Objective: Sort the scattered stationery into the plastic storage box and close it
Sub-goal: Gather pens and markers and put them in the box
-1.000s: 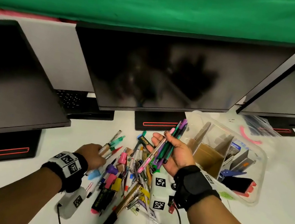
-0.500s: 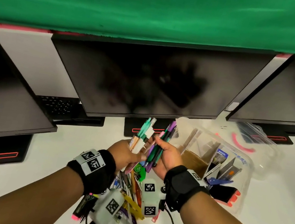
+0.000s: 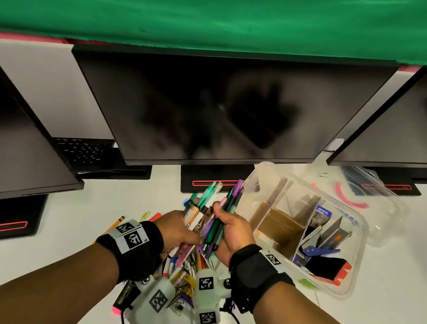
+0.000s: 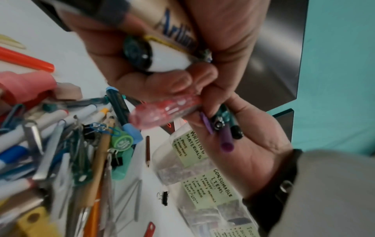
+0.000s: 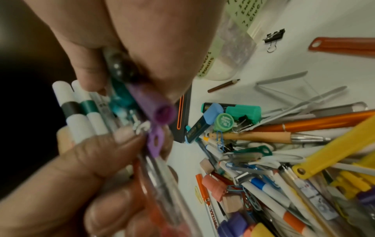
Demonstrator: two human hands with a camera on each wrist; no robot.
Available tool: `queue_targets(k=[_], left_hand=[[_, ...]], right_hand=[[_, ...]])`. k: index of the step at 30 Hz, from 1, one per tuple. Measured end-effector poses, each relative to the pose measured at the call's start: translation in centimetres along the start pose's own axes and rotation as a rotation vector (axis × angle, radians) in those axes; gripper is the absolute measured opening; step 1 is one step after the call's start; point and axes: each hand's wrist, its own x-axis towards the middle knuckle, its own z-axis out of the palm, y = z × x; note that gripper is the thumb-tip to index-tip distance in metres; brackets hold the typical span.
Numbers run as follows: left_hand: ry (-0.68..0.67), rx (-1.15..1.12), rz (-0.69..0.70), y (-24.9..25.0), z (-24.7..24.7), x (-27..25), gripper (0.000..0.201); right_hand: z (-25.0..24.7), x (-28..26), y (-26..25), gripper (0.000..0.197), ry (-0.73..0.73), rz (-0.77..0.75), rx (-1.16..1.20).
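Crowding the white desk (image 3: pixel 397 294) directly below both wrists lay a heap of scattered stationery (image 5: pixel 274 160): pens, pencils, binder clips, paper clips, erasers, a yellow plastic piece and an orange pen, all overlapping. The 2 hands met just above that heap. The left hand (image 3: pixel 180 230) was curled round a few markers (image 3: pixel 198 210), white, teal and peach, their tips pointing away from the person. The right hand (image 3: pixel 234 231) was closed round a bundle of pens (image 3: pixel 220 220), purple, green and black among them, and the 2 bundles touched between the palms. A translucent pink pen (image 4: pixel 164 110) sat pinched where the fingers of both hands met. A short brown pencil (image 4: pixel 147 150) and a black binder clip (image 4: pixel 164 198) lay apart from the heap, next to the box.

The clear plastic storage box (image 3: pixel 357 244) stood open, just beyond the heap on the right-hand side. Cardboard dividers (image 3: pixel 280 228) split it into compartments; the 1 nearest the heap looked bare, while the farther ones held a blue clip-like tool, a black and orange item and some packets. Green handwritten labels (image 4: pixel 190 144) on its side read "WRITING MATERIALS" and "CONSUMABLE ITEMS". Its clear lid (image 3: pixel 385 215) lay on the desk behind it.

Beyond the heap, 3 dark monitors (image 3: pixel 215 110) stood in a row under a green backdrop (image 3: pixel 234 2).
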Motion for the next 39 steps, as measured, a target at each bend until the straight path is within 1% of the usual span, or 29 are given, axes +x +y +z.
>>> queue_targets(k=[4,9,11,13,16,17,19,21,24,26,29,32,33,35,36,38,39], left_hand=[[-0.018,0.039,-0.014,-1.1,-1.1,-0.4,0.018],[-0.080,0.103,-0.027,-2.2,-2.2,-1.1,0.017],[-0.076,0.125,-0.024,-2.8,-2.4,-1.5,0.020],[-0.082,0.124,-0.029,-3.3,-2.5,-2.0,0.023],[-0.072,0.170,-0.057,-4.1,-2.7,-2.1,0.017],[-0.059,0.188,-0.076,-4.3,-2.8,-2.1,0.019],[-0.050,0.198,-0.100,-4.6,-2.9,-2.0,0.023],[-0.041,0.181,-0.093,-4.7,-2.9,-2.0,0.022],[0.013,0.063,-0.048,-4.3,-3.1,-1.1,0.020],[0.053,-0.001,-0.016,-3.0,-3.3,-0.7,0.017],[0.037,-0.059,0.013,-0.9,-3.3,-0.1,0.017],[-0.006,-0.092,-0.002,0.5,-3.0,0.5,0.012],[-0.018,-0.103,-0.010,1.0,-2.8,0.7,0.009],[-0.018,-0.096,-0.002,2.1,-2.4,1.2,0.011],[-0.016,-0.086,0.004,2.9,-2.2,1.5,0.012],[-0.037,-0.098,0.005,4.4,-1.7,1.9,0.009],[-0.050,-0.118,0.004,5.1,-1.3,2.3,0.013]], right_hand=[[1.0,-0.2,0.9,0.034,0.017,-0.023,-0.017],[2.2,-0.4,1.1,0.035,0.054,-0.054,-0.024],[2.2,-0.2,0.6,0.032,0.084,-0.084,0.020],[2.3,-0.3,-0.5,0.019,0.102,-0.108,0.059],[2.4,-0.7,-2.0,0.022,0.081,-0.166,0.041],[2.4,-0.8,-2.4,0.023,0.086,-0.189,0.010],[2.2,-0.7,-2.9,0.021,0.139,-0.223,-0.049],[2.1,-0.8,-3.1,0.018,0.216,-0.227,-0.091],[1.4,-1.0,-3.4,0.016,0.304,-0.180,-0.142],[0.8,-0.9,-4.2,0.022,0.334,-0.137,-0.188],[0.5,0.0,-6.7,0.028,0.382,-0.094,-0.309],[0.4,1.3,-8.9,0.023,0.413,-0.069,-0.500],[0.4,1.7,-9.3,0.020,0.412,-0.057,-0.594],[0.1,2.6,-9.9,0.022,0.427,-0.067,-0.802],[-0.2,3.1,-10.1,0.024,0.449,-0.078,-0.866],[-0.5,2.8,-10.0,0.020,0.449,-0.058,-0.990],[-0.8,2.6,-10.0,0.022,0.455,-0.066,-1.040]])
